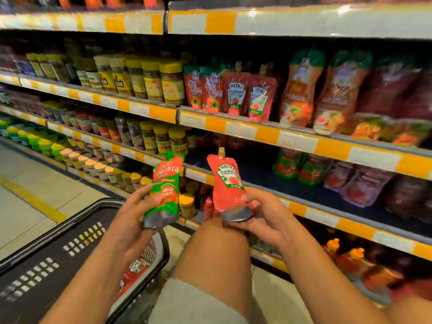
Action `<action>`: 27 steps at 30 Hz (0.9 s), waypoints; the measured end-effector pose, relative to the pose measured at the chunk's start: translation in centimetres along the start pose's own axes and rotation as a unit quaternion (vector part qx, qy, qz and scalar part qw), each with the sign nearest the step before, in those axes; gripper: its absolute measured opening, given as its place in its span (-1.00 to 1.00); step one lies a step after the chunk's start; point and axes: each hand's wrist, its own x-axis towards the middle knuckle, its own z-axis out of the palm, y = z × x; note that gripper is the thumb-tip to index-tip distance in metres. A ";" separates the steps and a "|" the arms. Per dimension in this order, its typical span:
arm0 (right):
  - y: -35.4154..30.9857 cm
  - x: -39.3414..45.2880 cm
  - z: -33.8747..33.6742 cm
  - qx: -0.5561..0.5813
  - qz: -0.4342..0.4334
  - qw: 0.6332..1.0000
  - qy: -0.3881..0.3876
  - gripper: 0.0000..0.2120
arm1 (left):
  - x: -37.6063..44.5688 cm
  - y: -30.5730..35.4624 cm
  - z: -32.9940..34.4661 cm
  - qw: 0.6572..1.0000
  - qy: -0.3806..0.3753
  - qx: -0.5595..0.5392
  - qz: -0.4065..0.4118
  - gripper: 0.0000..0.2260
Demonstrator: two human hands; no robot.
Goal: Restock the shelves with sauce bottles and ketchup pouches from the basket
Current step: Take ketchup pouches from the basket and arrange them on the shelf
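1. A black plastic basket (58, 249) is sitting at seven o'clock, with more red pouches showing inside.
2. The left hand (131, 213) is gripping a green-and-red soft foil ketchup pouch (164, 191) around its lower half, just left of centre.
3. The right hand (261, 211) is pinching a red Heinz ketchup pouch with a tan spout (225, 183) near its silver base, thumb on the front.
4. Both pouches are probably handling light, squashy and slick; holding low near the gusset looks steadier than squeezing the middle.
5. Matching pouches are standing on the yellow-edged shelf (240, 130) at twelve o'clock.
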 end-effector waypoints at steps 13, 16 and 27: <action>-5.0 -3.2 -13.0 -0.006 -0.071 0.982 0.174 -0.79 | 4.9 -8.5 14.4 0.986 -0.095 0.129 -0.054 -0.78; -6.1 -3.0 -14.5 -0.013 -0.080 0.975 0.206 -0.78 | 6.6 -10.7 16.7 0.978 -0.108 0.159 -0.077 -0.70; -8.3 -1.3 -17.6 -0.044 -0.132 0.953 0.269 -0.72 | 15.2 -15.3 22.4 0.959 -0.167 0.211 -0.085 -0.69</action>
